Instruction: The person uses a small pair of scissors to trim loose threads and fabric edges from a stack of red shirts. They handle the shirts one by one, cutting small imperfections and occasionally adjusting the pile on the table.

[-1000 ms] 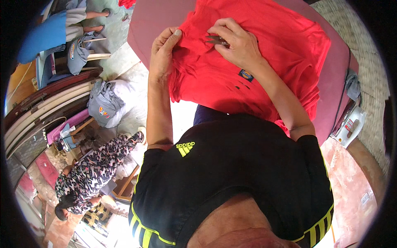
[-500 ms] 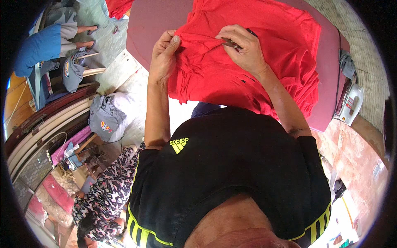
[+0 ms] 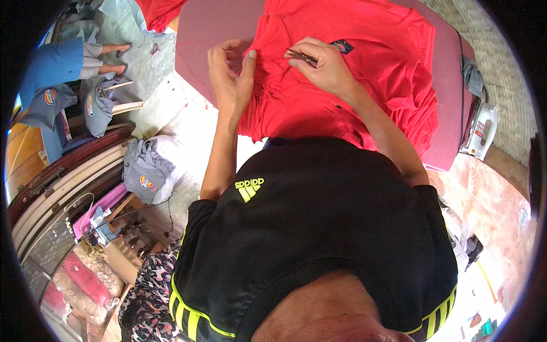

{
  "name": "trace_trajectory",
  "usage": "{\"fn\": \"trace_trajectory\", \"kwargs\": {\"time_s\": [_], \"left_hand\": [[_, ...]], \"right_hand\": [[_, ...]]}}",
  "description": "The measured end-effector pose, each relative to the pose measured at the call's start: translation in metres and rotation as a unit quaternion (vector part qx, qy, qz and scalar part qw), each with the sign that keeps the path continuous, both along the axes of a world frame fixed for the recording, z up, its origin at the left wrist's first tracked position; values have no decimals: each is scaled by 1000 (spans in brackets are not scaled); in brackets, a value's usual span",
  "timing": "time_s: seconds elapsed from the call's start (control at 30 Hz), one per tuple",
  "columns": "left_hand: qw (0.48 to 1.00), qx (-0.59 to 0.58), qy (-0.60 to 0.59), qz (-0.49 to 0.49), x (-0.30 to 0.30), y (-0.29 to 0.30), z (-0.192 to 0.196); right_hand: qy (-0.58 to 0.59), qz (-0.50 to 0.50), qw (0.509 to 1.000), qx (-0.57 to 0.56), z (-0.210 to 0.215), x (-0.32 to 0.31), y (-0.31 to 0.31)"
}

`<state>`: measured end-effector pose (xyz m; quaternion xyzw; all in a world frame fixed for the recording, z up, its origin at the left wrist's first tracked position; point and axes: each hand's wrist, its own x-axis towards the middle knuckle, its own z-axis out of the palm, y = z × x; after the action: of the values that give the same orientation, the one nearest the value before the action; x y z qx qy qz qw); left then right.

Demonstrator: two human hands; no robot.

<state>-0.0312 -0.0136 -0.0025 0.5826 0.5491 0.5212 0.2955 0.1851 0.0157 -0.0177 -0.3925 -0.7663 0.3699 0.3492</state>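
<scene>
A red shirt (image 3: pixel 353 97) lies bunched and folded before me, with a small dark patch (image 3: pixel 342 47) on it. At its left edge is my left hand (image 3: pixel 231 80), thumb and fingers apart, the thumb tip close to or touching the fabric. My right hand (image 3: pixel 325 65) is closed around a pair of thread snips (image 3: pixel 302 56), whose dark metal points face left, above the shirt. Whether the left fingertips hold a thread is too fine to make out.
The shirt rests on a mauve padded table (image 3: pixel 196 43). On its right side are a grey cloth (image 3: pixel 472 77) and a white iron (image 3: pixel 482 131). At left stand a person in blue (image 3: pixel 54 65) and a grey garment pile (image 3: pixel 147 168); a person in patterned clothing (image 3: pixel 149 296) is lower left.
My left thumb and fingers have spread from their pinch on the red fabric. My right hand has shifted slightly left with the snips, and the dark patch shows more fully.
</scene>
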Motion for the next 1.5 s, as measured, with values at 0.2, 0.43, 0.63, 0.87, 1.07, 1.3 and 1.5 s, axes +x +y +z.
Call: {"fn": "trace_trajectory", "kwargs": {"time_s": [0.2, 0.43, 0.63, 0.87, 1.07, 1.3, 1.5], "left_hand": [[979, 50, 192, -40, 16, -21, 17], [985, 70, 155, -9, 11, -22, -4], [988, 84, 125, 30, 18, -26, -9], [989, 96, 102, 43, 22, -24, -13], [998, 51, 47, 9, 20, -19, -14], [997, 31, 68, -26, 21, -19, -4], [990, 37, 134, -9, 25, -24, -2]], "right_hand": [[38, -12, 998, -58, 3, -2, 0], [72, 5, 996, 42, 8, -7, 0], [21, 35, 999, -12, 13, -12, -1], [46, 59, 997, 8, 16, -13, 0], [0, 93, 992, 90, 12, -12, 5], [21, 41, 999, 20, 5, -14, 3], [-66, 30, 992, 107, 22, -16, -10]]}}
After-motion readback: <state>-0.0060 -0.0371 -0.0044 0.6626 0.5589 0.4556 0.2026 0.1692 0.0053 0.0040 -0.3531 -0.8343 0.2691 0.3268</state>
